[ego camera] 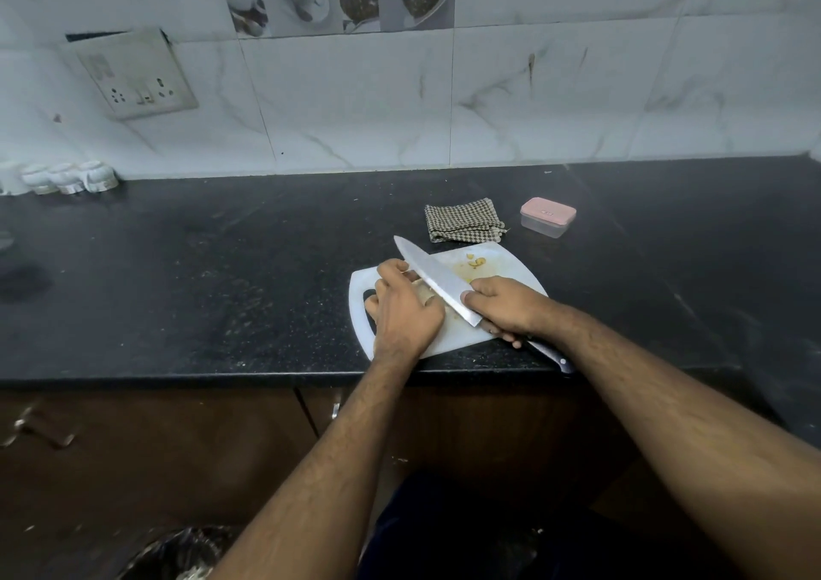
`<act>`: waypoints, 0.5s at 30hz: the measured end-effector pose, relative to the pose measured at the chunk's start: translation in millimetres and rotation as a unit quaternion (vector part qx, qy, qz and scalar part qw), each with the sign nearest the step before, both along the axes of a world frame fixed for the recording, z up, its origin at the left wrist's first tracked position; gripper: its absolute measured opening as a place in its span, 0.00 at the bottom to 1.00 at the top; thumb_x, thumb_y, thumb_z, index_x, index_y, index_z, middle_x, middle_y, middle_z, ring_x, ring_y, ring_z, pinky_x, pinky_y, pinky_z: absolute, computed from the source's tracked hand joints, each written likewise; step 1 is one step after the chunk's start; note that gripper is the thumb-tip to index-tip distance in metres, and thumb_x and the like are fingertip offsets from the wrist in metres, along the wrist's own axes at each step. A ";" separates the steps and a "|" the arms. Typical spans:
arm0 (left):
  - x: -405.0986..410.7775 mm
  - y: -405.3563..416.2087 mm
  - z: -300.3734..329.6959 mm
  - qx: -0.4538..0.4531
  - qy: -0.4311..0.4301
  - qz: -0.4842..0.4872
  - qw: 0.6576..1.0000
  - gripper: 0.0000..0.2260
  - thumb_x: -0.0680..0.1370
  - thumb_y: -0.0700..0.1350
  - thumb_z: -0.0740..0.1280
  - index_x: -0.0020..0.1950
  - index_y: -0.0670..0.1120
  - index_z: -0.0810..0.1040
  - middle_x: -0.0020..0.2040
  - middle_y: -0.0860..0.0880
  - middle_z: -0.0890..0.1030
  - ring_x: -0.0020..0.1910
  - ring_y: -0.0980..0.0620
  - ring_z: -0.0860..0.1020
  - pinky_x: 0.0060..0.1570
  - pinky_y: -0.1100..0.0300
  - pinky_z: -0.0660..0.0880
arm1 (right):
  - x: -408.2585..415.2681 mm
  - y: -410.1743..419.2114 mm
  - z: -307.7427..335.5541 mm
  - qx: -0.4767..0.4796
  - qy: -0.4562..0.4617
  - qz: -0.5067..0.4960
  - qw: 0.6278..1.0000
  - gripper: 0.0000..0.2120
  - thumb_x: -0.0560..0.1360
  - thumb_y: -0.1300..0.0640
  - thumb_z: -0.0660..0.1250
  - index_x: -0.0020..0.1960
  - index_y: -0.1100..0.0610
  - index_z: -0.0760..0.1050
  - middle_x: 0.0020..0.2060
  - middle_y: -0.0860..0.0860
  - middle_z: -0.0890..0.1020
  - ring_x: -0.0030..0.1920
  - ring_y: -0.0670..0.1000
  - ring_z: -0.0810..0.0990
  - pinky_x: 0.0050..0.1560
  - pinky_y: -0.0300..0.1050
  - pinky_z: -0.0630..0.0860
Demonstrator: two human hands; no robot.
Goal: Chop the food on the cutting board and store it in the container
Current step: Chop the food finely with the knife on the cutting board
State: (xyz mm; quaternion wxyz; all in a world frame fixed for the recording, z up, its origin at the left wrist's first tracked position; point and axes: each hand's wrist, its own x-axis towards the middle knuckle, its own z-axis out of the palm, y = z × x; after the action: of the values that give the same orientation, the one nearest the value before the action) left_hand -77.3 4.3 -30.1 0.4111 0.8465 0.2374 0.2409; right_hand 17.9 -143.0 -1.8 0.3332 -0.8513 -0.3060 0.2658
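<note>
pale food (426, 299) lies half hidden under the curled left hand (406, 313); right hand (511, 308) grips the knife (437, 279).

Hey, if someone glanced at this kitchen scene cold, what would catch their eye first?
The long knife, gripped by the right hand, angled across the white cutting board at the counter's front edge. The left hand rests on the board beside the blade. Behind it sit a checked cloth and a pink-lidded container.

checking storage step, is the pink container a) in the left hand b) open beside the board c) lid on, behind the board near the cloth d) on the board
c: the pink-lidded container sits closed on the counter, right of the checked cloth, beyond the cutting board.
</note>
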 end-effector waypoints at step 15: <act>-4.7 11.2 -3.1 -0.182 -0.053 -0.078 0.979 0.25 0.72 0.42 0.63 0.62 0.60 0.56 0.46 0.56 0.85 0.52 0.51 0.81 0.68 0.36 0.68 | 1.8 -1.6 -11.4 0.052 -0.001 0.001 0.999 0.15 0.83 0.43 0.57 0.44 0.50 0.72 0.26 0.51 0.73 0.21 0.49 0.68 0.24 0.42 0.71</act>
State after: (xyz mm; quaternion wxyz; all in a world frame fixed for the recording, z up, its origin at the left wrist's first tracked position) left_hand -81.9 15.5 -33.3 0.5879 0.7596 0.1882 0.2048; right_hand 19.7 -144.6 -13.2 0.3767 -0.8328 -0.3203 0.2489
